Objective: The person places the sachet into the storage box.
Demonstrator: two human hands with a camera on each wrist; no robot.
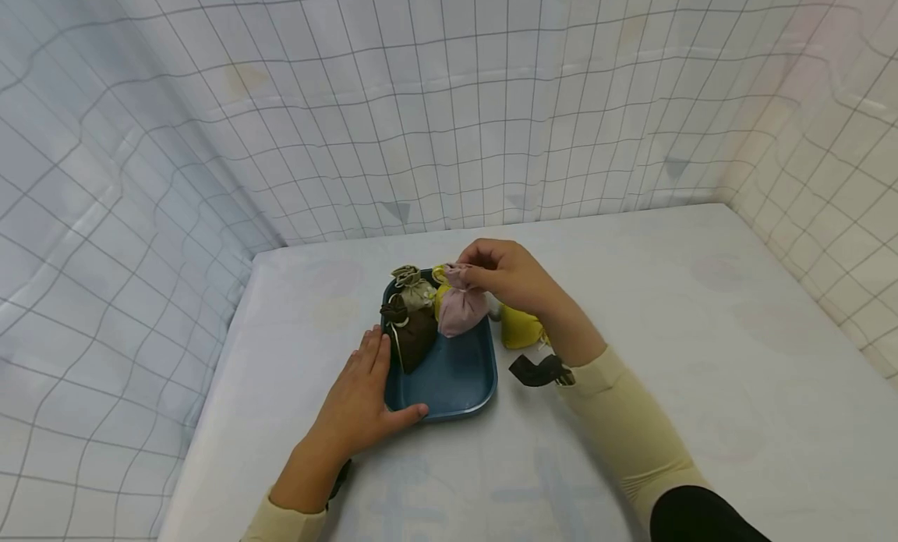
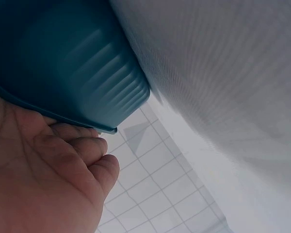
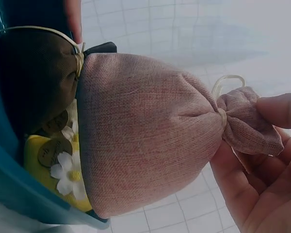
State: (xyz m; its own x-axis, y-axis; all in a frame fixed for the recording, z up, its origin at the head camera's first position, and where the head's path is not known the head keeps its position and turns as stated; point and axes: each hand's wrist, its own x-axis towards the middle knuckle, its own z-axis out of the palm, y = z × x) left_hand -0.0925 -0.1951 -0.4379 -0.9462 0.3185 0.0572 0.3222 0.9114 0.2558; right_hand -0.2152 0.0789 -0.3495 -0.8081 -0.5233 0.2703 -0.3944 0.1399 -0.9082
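Note:
My right hand (image 1: pixel 515 281) pinches the gathered neck of a dusty-pink drawstring pouch (image 1: pixel 463 313) between thumb and fingers. In the right wrist view the pouch (image 3: pixel 150 136) looks full, tied with a pale cord, and hangs over the blue tray's edge. Inside the tray (image 1: pixel 442 390) lie a dark brown pouch (image 1: pixel 418 339), an olive-green pouch (image 1: pixel 417 292) and a yellow pouch (image 3: pixel 39 167) with a white flower, partly hidden behind the pink one. My left hand (image 1: pixel 358 394) rests along the tray's left rim, fingers extended, thumb at the near edge.
Right of the tray, a second yellow pouch (image 1: pixel 519 327) lies on the white-covered table (image 1: pixel 701 324), partly behind my right wrist. A small grey thing (image 1: pixel 495 308) sits beside it. Grid-patterned white curtains (image 1: pixel 477 121) enclose the table's back and sides.

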